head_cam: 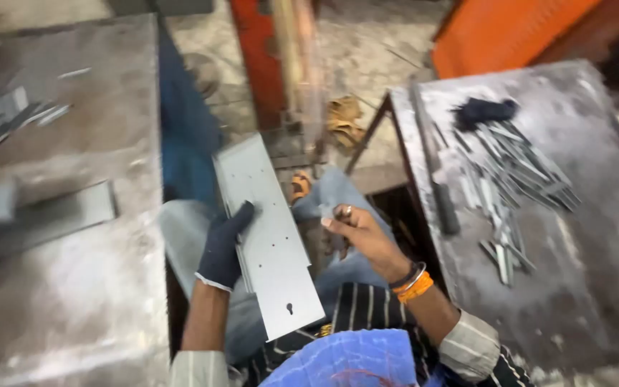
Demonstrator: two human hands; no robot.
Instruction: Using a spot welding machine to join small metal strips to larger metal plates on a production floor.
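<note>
Workshop benches [73, 287] — left hand [225, 247] gripping plate [270, 240]

Light dim, flat, from overhead; colours muted. Whole frame soft with motion blur. Worst smear on left grey metal workbench [73, 215] and vertical red steel post [259, 57] (nearly streaked). Pale perforated sheet-metal plate [266, 236] catches mild sheen, sharpest item in view. Heap of small grey metal strips [510, 186] blurs together. Deep shadow in gap between benches.

One head-worn view looks steeply down from above the person's lap; it sits close over the grey metal plate [268, 236]; steel worktables flank the plate left [73, 287] and right [574, 236].
</note>
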